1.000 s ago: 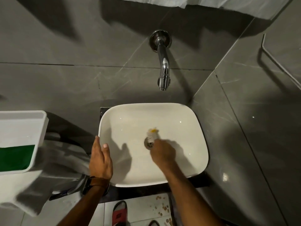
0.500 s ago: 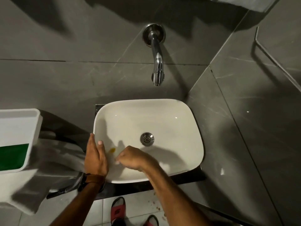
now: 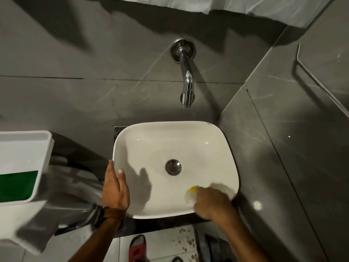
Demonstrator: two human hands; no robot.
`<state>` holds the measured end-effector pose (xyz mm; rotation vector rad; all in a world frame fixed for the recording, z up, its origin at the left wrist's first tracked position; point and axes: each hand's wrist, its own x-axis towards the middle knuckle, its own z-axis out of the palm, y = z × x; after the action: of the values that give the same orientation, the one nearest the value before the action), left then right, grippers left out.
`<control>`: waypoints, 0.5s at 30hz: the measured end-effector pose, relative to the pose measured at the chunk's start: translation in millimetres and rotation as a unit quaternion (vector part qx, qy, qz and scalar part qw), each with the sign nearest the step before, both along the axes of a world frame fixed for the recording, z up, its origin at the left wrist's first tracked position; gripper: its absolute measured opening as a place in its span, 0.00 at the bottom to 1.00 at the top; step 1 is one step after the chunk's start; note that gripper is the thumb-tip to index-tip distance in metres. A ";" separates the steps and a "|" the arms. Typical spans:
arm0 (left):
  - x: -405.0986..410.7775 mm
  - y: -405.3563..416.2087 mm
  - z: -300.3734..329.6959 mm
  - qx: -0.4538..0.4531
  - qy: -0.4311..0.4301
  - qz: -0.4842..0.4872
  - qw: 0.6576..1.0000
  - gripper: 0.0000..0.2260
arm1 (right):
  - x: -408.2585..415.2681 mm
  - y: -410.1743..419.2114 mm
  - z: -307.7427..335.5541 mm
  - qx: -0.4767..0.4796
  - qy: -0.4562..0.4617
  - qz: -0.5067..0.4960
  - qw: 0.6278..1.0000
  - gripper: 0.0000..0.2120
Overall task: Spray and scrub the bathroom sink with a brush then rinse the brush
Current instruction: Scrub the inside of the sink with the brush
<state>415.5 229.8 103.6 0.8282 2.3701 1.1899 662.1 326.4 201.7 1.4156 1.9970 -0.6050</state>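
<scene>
A white rectangular sink (image 3: pixel 170 127) sits below a chrome wall tap (image 3: pixel 187 86), with a metal drain (image 3: pixel 173 166) in its middle. My right hand (image 3: pixel 211 203) is closed around a small brush (image 3: pixel 191 191) with a yellow tip, pressed against the basin's near-right inner wall; the brush is blurred and mostly hidden by my fingers. My left hand (image 3: pixel 115 188) rests flat on the sink's left rim, thumb over the edge, a brown watch strap on the wrist. No water runs from the tap.
A white container with a green band (image 3: pixel 20 167) stands at the left above a grey cloth (image 3: pixel 64 191). Dark tiled walls surround the sink. A metal rail (image 3: pixel 321 82) runs along the right wall. Red sandals (image 3: pixel 137 248) show on the speckled floor below.
My right hand swept the brush from the drain to the basin's near-left side, then across to the near-right corner. My left hand stayed on the rim.
</scene>
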 end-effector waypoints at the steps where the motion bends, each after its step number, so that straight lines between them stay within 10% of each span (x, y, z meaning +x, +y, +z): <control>1: 0.3 0.2 0.7 0.002 0.003 0.000 1.000 0.30 | -24.9 -14.3 -4.5 -0.033 0.042 -0.003 0.999 0.20; 7: -0.1 -1.0 -3.2 0.003 0.014 -0.006 1.000 0.29 | -158.4 -22.2 -42.8 0.048 0.206 0.039 0.977 0.11; 15: 1.4 -0.9 -0.1 -0.003 -0.006 0.009 1.000 0.31 | -43.9 94.4 -82.4 0.307 0.042 -0.147 0.939 0.21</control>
<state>416.9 228.9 103.5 0.7974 2.3761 1.1917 618.2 420.8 119.3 2.1133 2.1630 -0.1524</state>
